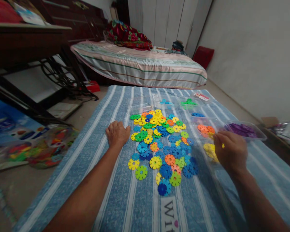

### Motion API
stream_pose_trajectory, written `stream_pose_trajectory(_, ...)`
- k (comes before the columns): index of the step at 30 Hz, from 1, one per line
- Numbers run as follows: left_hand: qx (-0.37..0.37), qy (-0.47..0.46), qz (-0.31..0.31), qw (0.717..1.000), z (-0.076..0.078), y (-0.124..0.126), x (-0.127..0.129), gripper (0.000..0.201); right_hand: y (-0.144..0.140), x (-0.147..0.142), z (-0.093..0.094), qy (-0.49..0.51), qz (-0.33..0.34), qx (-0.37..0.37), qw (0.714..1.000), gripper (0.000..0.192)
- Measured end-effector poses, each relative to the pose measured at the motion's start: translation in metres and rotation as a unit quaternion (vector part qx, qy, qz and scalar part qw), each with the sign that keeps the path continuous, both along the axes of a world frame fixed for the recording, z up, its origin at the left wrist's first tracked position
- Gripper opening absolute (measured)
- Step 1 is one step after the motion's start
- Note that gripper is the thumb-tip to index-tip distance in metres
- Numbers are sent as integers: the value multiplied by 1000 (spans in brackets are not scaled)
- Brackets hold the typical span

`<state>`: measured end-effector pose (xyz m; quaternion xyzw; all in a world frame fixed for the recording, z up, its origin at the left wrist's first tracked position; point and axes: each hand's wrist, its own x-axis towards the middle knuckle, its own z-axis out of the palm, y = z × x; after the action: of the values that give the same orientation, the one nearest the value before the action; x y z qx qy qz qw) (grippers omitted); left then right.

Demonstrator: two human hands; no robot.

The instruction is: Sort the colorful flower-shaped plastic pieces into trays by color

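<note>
My left hand (118,134) lies on the striped cloth at the left edge of the pile, thumb apart and fingers loosely bent, holding nothing I can see. Flat notched plastic discs (155,162) in yellow, blue, green and orange are heaped and spread in the middle. Over on the right, my right hand (230,151) is pinched above a clear box of yellow discs (209,150). Yellow shows at its fingers, apparently a yellow disc, partly hidden by the hand. Orange discs (206,130) lie just behind, and a clear tub of purple discs (243,129) stands beside.
Farther back are clear boxes with green discs (188,102), light blue discs (165,101) and dark blue discs (197,114). A bed (140,66) stands beyond the cloth-covered surface (91,138). Bags of colourful pieces (53,145) lie on the floor at left, below a dark table (26,42).
</note>
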<state>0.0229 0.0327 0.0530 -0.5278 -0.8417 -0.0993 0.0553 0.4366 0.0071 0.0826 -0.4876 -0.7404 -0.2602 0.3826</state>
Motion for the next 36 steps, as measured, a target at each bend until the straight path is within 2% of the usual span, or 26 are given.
stream_pose_trajectory(2,1,0,-1,1000,0,0,0,44,-4,4,-5,5,-18,-7,1000,18)
stream_pose_trajectory(4,3,-1,-1,1000,-1,0,0,43,-15,-14,-13,20,25,-38,999,17)
stream_pose_trajectory(8,4,-2,-2,1000,-2,-1,0,44,-45,-88,-29,11,181,-138,974,14)
stream_pose_trajectory(10,3,-2,-3,1000,-1,-3,1,44,-58,-124,-34,-14,222,-211,952,13)
stream_pose_trajectory(12,4,0,-4,1000,-1,-4,1,42,-65,-150,-37,-42,220,-278,934,23)
stream_pose_trajectory(15,2,7,-2,1000,0,-5,3,41,-66,-168,-40,-69,195,-331,921,32)
stream_pose_trajectory(18,0,8,-2,1000,1,-5,3,42,-65,-170,-44,-72,189,-333,921,32)
stream_pose_trajectory(21,6,2,-1,1000,0,-5,3,42,-66,-168,-47,-59,201,-306,929,22)
stream_pose_trajectory(24,11,-2,-3,1000,0,-4,2,43,-67,-168,-49,-41,238,-256,936,12)
stream_pose_trajectory(28,12,-7,-5,1000,-1,-4,1,44,-63,-166,-48,-6,291,-175,940,16)
stream_pose_trajectory(32,14,-13,-11,1000,0,-4,0,44,-55,-155,-39,26,300,-115,947,17)
stream_pose_trajectory(36,26,-15,-12,999,-1,-3,-1,43,-39,-118,-22,24,247,-80,965,16)
